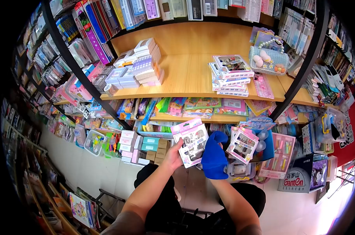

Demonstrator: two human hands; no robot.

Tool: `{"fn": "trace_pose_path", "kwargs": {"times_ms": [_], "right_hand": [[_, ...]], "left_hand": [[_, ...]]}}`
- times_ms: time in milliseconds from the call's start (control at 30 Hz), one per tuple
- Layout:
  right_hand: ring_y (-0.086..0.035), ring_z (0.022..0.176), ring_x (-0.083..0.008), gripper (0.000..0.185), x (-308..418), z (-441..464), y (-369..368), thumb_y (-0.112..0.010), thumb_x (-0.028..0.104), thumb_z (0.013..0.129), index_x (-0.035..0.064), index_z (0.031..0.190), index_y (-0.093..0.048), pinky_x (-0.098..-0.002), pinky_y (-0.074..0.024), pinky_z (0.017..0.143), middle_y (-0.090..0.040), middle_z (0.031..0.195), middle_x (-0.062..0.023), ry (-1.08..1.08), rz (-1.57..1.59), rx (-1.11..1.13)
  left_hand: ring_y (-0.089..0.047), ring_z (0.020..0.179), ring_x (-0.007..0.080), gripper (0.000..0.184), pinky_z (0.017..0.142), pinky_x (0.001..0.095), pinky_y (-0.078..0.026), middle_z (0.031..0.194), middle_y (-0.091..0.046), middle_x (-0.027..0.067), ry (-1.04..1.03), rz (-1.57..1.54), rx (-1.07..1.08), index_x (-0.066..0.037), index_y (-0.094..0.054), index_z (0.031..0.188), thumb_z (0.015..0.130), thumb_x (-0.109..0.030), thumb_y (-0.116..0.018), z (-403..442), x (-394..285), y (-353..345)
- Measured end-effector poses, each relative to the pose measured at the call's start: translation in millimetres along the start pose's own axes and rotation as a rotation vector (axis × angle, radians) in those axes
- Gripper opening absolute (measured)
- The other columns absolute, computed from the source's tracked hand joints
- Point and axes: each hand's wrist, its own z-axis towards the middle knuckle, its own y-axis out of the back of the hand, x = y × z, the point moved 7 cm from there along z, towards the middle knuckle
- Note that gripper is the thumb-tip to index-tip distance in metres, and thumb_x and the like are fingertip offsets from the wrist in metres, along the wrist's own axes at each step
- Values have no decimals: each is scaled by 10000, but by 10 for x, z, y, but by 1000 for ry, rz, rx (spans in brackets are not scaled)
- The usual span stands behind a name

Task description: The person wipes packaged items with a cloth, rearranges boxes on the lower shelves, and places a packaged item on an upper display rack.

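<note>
My left hand grips a white and pink box by its left side; a clear window in its front shows small dark and pale pieces. Against the box's right edge is a blue cloth, draped over my right hand down to the wrist. Most of the right hand's fingers are hidden under the cloth. Just right of the cloth, a similar pink-edged box leans at the front of a blue bin.
On the wooden shelf stand a stack of windowed boxes, white and purple boxes and a light blue woven bag. Packets crowd the lower shelf. Small cartons and a Ganten carton stand on the floor.
</note>
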Motion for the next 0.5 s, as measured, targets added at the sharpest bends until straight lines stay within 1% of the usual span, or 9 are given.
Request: {"fn": "trace_pose_path", "kwargs": {"times_ms": [67,100,167,200,300,333,433,467,500], "right_hand": [[-481,1043,-321,401,-221,-30,-67,-501,166,830,7,1196,-461,-397,-365,899,-503,1141,-171,-104,-24,38],[-453,1092,-318,410,-288,-37,-97,-508,189,831,14,1198,-461,-420,-333,942,-483,1177,-164,-156,-37,58],[-354,1219,-343,434,83,-219,-189,-505,165,822,4,1220,-442,-494,-219,1028,-442,1236,-185,334,-864,65],[-330,1244,-350,448,-17,-281,-285,-484,239,828,3,1208,-453,-551,-147,1040,-429,1268,-169,300,-887,180],[-353,1226,-307,483,24,-513,-541,-483,294,819,25,1220,-454,-555,-175,1020,-428,1280,-138,362,-887,396],[-352,1228,-303,495,-6,-626,-574,-486,304,818,28,1227,-448,-543,-188,1017,-430,1283,-134,446,-844,350],[-349,1232,-306,503,-37,-468,-543,-488,313,815,32,1229,-446,-530,-202,1014,-432,1280,-134,277,-759,448],[-337,1242,-325,524,6,-393,-476,-488,311,819,5,1241,-429,-529,-202,1020,-426,1280,-155,296,-771,348],[-329,1240,-349,510,-54,-348,-419,-486,286,825,-9,1236,-422,-527,-208,1020,-412,1282,-180,309,-806,274]], "left_hand": [[-481,1147,295,495,960,463,-396,1265,-478,137,-2,30,25,-52,-368,1303,929,-373,-421,19,-32,-27],[-482,1147,293,502,960,461,-396,1266,-477,136,8,25,39,-56,-368,1304,926,-382,-421,31,-37,-14],[-482,1147,288,517,960,458,-398,1270,-474,132,29,16,68,-63,-366,1307,921,-402,-421,55,-26,23],[-485,1144,276,537,955,445,-404,1270,-474,124,20,35,45,-78,-363,1312,913,-433,-415,77,-5,69],[-484,1142,209,603,967,366,-398,1264,-478,99,15,198,-27,-85,-367,1312,883,-504,-428,64,66,62],[-483,1138,188,639,967,340,-395,1261,-480,92,66,230,-91,-80,-371,1308,863,-533,-443,-5,105,41],[-493,1118,182,648,951,333,-406,1237,-496,87,35,289,-81,-78,-378,1300,855,-543,-452,-21,123,21],[-501,1100,175,604,938,328,-415,1218,-506,73,45,299,-116,-75,-382,1294,880,-512,-430,-1,153,89],[-490,1121,185,618,950,344,-407,1243,-490,78,49,309,-72,-75,-377,1301,871,-514,-441,13,193,87]]}}
